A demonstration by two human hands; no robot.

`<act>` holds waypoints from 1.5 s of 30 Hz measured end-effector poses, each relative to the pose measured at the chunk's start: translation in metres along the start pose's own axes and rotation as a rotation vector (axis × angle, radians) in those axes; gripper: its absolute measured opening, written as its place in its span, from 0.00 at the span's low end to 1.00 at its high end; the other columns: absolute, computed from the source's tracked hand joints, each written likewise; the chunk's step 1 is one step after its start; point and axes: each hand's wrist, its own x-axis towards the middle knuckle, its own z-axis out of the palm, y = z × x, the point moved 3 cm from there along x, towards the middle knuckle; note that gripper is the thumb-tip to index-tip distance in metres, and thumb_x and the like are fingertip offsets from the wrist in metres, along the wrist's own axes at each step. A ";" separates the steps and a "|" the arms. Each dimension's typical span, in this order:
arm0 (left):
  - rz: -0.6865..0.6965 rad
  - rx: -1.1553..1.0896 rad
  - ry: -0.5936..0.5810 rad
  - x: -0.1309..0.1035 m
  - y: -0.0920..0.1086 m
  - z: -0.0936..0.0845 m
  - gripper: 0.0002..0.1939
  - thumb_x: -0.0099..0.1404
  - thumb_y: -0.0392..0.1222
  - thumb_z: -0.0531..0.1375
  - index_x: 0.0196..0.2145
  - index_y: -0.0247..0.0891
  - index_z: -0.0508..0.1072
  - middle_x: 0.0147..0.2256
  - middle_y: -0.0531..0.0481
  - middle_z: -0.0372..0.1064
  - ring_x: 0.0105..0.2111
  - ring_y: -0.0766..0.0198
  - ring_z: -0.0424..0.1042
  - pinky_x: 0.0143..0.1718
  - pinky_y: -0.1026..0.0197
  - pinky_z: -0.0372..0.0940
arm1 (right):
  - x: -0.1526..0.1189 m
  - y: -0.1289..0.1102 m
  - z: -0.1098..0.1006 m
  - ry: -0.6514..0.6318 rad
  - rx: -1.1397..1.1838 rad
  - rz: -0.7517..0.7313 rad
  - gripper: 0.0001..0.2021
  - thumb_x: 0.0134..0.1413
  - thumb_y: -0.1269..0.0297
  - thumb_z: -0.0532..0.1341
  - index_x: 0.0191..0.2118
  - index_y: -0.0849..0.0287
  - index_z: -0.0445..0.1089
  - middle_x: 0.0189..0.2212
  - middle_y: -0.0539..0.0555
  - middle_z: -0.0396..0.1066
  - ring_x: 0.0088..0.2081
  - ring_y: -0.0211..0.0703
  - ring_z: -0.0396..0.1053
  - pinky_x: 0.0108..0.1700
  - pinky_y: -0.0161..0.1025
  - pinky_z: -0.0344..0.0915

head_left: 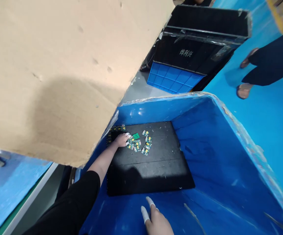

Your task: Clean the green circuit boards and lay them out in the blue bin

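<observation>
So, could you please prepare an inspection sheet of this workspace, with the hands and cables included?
Surface: black sheet lying in a blue bin.
Parts: circuit boards loosely grouped, more along the sheet's far-left edge; one shows its green side.
Clutter: small pale scraps on the sheet.
Hands: left hand at the boards, grip unclear; right hand near the close wall, fingers apart, nothing seen held.
Cables: nothing seen.
Surroundings: cardboard, black box, blue crate, person's legs.
</observation>
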 end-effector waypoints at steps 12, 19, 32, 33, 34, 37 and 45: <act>-0.172 -0.005 0.108 0.033 -0.010 0.001 0.17 0.70 0.44 0.59 0.54 0.38 0.69 0.55 0.42 0.67 0.50 0.53 0.71 0.50 0.45 0.69 | 0.007 0.010 0.008 0.006 0.034 -0.019 0.26 0.61 0.66 0.51 0.63 0.66 0.63 0.54 0.64 0.74 0.52 0.54 0.74 0.52 0.41 0.68; -0.196 0.011 0.149 0.021 0.006 0.012 0.17 0.69 0.43 0.60 0.54 0.38 0.69 0.57 0.42 0.65 0.53 0.52 0.69 0.53 0.43 0.67 | 0.006 0.007 0.005 -0.049 0.006 -0.004 0.26 0.61 0.70 0.49 0.63 0.67 0.64 0.54 0.66 0.73 0.53 0.56 0.73 0.51 0.43 0.68; -0.365 0.021 0.139 0.035 0.022 0.013 0.21 0.69 0.46 0.60 0.57 0.38 0.67 0.62 0.41 0.61 0.61 0.46 0.61 0.61 0.35 0.56 | 0.004 -0.001 0.001 -0.062 0.020 0.000 0.25 0.63 0.68 0.48 0.64 0.67 0.62 0.53 0.66 0.74 0.51 0.57 0.75 0.52 0.45 0.68; -0.381 0.026 0.130 0.036 0.023 0.013 0.21 0.69 0.46 0.60 0.57 0.38 0.68 0.62 0.41 0.60 0.61 0.46 0.60 0.61 0.35 0.55 | 0.003 -0.004 -0.002 -0.071 0.007 0.013 0.25 0.62 0.70 0.49 0.62 0.67 0.64 0.52 0.66 0.75 0.51 0.57 0.75 0.52 0.44 0.68; -0.397 0.030 0.121 0.037 0.024 0.012 0.21 0.69 0.46 0.60 0.57 0.38 0.68 0.62 0.41 0.60 0.62 0.46 0.60 0.61 0.34 0.54 | 0.001 -0.006 -0.005 -0.080 -0.005 0.026 0.24 0.60 0.72 0.49 0.60 0.68 0.66 0.51 0.66 0.75 0.51 0.57 0.75 0.52 0.44 0.68; -0.441 0.040 0.103 0.038 0.029 0.013 0.21 0.68 0.46 0.60 0.56 0.38 0.68 0.62 0.41 0.60 0.62 0.45 0.59 0.62 0.34 0.53 | -0.004 -0.013 -0.013 -0.111 -0.025 0.057 0.23 0.56 0.77 0.50 0.55 0.68 0.71 0.49 0.67 0.76 0.50 0.56 0.75 0.51 0.44 0.68; -0.415 0.034 0.124 0.026 0.028 0.003 0.22 0.69 0.45 0.60 0.59 0.39 0.66 0.64 0.41 0.57 0.61 0.45 0.60 0.60 0.35 0.57 | -0.008 -0.016 -0.018 -0.075 -0.011 0.035 0.23 0.55 0.78 0.50 0.55 0.68 0.71 0.47 0.67 0.77 0.50 0.56 0.75 0.50 0.42 0.67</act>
